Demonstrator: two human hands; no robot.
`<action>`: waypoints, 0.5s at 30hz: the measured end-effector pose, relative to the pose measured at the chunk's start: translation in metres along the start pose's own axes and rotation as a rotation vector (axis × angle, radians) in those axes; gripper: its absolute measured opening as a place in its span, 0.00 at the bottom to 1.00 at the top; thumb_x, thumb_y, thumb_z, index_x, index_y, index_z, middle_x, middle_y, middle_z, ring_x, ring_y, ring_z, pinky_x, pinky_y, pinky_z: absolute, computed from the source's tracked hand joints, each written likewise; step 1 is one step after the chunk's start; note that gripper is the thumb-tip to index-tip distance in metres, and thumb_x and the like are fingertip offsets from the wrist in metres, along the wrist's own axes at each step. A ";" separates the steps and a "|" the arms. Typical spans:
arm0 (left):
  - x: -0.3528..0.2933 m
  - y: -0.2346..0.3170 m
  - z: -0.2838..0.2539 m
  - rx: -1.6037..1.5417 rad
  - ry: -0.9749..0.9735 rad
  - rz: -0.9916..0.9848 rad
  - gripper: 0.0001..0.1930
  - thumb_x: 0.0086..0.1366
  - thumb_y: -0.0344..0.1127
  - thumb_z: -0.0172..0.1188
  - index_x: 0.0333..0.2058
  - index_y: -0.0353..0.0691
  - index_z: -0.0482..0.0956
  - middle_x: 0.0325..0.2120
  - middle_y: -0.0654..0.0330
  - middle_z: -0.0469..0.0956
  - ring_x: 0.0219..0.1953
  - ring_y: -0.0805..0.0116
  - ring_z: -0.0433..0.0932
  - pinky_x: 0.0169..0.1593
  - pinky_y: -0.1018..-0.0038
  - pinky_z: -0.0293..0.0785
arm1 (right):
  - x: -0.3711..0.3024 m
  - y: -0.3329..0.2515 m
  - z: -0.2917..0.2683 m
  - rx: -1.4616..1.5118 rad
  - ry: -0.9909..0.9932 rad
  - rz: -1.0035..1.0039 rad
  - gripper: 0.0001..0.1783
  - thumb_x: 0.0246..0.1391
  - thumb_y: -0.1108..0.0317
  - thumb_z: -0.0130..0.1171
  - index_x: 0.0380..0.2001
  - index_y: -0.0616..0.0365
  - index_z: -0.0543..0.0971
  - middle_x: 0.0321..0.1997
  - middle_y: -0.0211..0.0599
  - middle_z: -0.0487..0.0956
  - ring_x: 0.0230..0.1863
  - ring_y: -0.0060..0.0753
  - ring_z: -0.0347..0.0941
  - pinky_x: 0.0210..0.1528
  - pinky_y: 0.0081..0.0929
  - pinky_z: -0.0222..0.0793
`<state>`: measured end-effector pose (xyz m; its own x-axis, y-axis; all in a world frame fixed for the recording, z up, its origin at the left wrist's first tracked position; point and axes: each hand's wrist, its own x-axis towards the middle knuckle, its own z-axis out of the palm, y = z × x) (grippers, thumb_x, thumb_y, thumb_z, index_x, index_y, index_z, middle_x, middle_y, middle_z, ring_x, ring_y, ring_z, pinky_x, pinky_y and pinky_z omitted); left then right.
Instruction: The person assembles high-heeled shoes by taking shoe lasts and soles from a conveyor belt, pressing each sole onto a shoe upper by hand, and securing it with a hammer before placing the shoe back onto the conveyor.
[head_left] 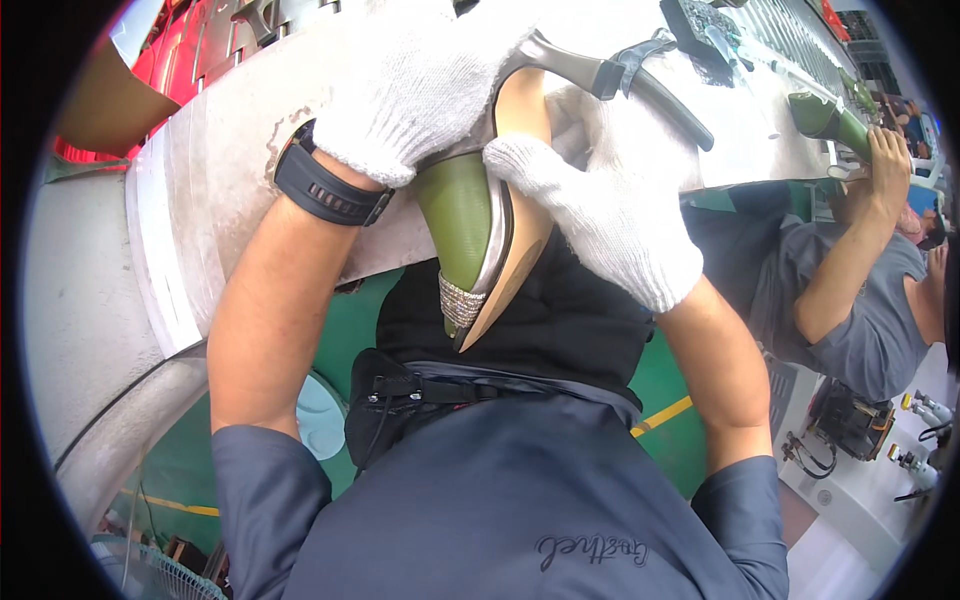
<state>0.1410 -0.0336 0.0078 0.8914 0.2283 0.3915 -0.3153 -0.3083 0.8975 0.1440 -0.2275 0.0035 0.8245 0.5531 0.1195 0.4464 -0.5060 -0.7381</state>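
A high-heeled shoe (520,240) with a tan sole hangs toe-down over the bench edge. Its upper sits on a green shoe last (450,215), and a band of glittering stones (460,302) crosses near the toe. The shiny slim heel (570,65) points up and to the right. My left hand (420,85), in a white knitted glove, closes on the shoe's back part from the left; its fingertips are partly hidden. My right hand (615,205), gloved alike, wraps the sole side, thumb lying across the sole.
The pale worktable (230,180) spans the front, with red crates (200,45) at far left. A dark strap-like piece (675,105) and a dark block (700,40) lie beyond the heel. At right, a co-worker's hand (888,165) holds another green last (830,122).
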 end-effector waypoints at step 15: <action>-0.010 -0.009 -0.085 0.204 -0.157 0.068 0.21 0.70 0.36 0.71 0.58 0.34 0.82 0.49 0.59 0.85 0.51 0.73 0.83 0.58 0.73 0.80 | 0.058 -0.054 -0.001 -0.037 -0.245 0.045 0.26 0.53 0.53 0.81 0.49 0.59 0.87 0.46 0.39 0.89 0.44 0.32 0.86 0.50 0.33 0.82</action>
<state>0.1070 0.0450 0.0132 0.9151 0.0598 0.3987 -0.3177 -0.5018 0.8045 0.1683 -0.1683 0.0507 0.7369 0.6712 -0.0806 0.4274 -0.5549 -0.7137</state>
